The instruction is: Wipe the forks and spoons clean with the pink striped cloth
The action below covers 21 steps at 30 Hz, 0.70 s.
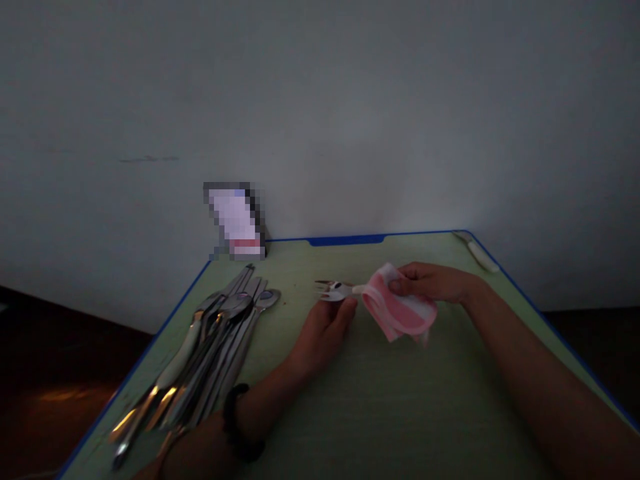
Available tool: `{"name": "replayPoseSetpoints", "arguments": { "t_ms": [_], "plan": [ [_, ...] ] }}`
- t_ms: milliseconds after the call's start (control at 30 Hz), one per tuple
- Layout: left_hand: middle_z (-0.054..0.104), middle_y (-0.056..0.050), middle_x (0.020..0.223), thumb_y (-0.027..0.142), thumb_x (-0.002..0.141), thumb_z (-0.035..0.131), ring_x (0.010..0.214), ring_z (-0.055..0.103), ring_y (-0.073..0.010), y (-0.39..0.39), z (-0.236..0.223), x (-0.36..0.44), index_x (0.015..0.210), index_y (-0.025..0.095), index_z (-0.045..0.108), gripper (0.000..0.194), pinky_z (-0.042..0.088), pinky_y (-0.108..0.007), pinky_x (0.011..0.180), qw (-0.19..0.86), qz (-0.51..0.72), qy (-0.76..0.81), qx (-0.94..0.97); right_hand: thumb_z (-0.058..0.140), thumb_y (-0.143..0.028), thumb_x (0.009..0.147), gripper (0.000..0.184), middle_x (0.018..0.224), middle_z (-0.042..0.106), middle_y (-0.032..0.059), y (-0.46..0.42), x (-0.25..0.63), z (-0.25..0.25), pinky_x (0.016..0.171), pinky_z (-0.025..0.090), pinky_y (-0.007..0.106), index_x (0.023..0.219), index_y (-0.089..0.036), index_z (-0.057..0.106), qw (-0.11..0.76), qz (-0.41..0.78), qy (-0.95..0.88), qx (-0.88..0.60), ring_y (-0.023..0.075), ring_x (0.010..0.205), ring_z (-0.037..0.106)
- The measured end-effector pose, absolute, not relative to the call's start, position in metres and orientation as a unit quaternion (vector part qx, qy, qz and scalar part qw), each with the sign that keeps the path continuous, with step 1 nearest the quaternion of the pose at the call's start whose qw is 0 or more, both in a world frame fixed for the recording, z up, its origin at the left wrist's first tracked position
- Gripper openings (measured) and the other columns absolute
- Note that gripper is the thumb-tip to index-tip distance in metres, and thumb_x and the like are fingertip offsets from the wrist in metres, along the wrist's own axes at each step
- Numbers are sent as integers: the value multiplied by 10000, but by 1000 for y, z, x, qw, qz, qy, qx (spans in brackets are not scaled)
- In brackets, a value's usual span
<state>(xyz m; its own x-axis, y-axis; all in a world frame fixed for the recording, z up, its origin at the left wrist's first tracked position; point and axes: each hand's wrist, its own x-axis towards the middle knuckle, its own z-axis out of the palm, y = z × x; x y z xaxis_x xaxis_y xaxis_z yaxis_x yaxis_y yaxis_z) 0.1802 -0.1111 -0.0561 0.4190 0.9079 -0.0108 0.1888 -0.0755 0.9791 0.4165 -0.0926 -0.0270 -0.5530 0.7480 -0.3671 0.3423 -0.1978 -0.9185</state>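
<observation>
My left hand (327, 330), with a dark beaded bracelet on its wrist, grips a fork (335, 291) near its head. The tines point left, and a short pale stretch of handle runs right into a pink and white cloth (400, 303). My right hand (425, 281) is closed on that cloth, thumb in front, around the handle end of the fork. The folds hide the rest of the handle. Both hands are over the middle of the table.
A pile of spoons and other cutlery (215, 347) lies on the left of the green, blue-edged table (410, 413). One white-handled utensil (477, 252) rests at the far right corner. A blurred-out phone-like screen (235, 217) leans against the grey wall (350, 120) behind.
</observation>
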Motion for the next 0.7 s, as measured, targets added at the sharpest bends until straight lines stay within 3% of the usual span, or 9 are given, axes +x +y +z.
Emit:
{"name": "replayPoseSetpoints", "arguments": {
  "t_ms": [100,167,333,433,533,700],
  "plan": [
    [386,82,542,389,870,480,462,353,-84,-111,-56,180,1082,166,499,308,264,-181,423,553,368,421,617,581,-538,742,415,594,527,-27,-92,407,-32,437,312,185,747,-124,559,169,649,-601,-434,54,471,417],
    [365,92,534,386,861,503,446,332,-78,-110,-57,180,1125,180,467,337,249,-175,413,560,399,419,593,594,-539,729,419,582,521,-29,-92,403,-35,434,308,183,723,-122,550,183,657,-588,-435,53,467,414],
    [373,100,519,373,830,551,430,366,-75,-111,-58,180,1005,198,485,256,272,-168,414,561,435,418,566,615,-547,704,433,564,515,-35,-93,396,-48,450,317,182,714,-118,554,245,676,-544,-433,49,463,410],
    [568,33,678,314,789,605,617,548,-120,-110,-55,181,945,181,538,216,420,-208,565,557,425,416,580,630,-535,694,425,573,526,-37,-92,390,-58,470,324,186,741,-116,575,261,692,-526,-420,52,474,418],
    [648,-32,880,285,781,611,831,603,-179,-108,-53,181,937,169,585,197,457,-268,736,549,413,414,597,640,-521,693,416,586,536,-35,-92,385,-63,476,322,188,758,-114,584,260,701,-526,-405,53,481,420],
    [658,-32,845,333,813,566,795,609,-192,-105,-53,178,893,177,609,181,460,-295,739,539,415,410,608,629,-537,697,427,592,551,-32,-91,379,-64,493,338,188,745,-115,586,287,706,-508,-403,52,486,428]
  ]
}}
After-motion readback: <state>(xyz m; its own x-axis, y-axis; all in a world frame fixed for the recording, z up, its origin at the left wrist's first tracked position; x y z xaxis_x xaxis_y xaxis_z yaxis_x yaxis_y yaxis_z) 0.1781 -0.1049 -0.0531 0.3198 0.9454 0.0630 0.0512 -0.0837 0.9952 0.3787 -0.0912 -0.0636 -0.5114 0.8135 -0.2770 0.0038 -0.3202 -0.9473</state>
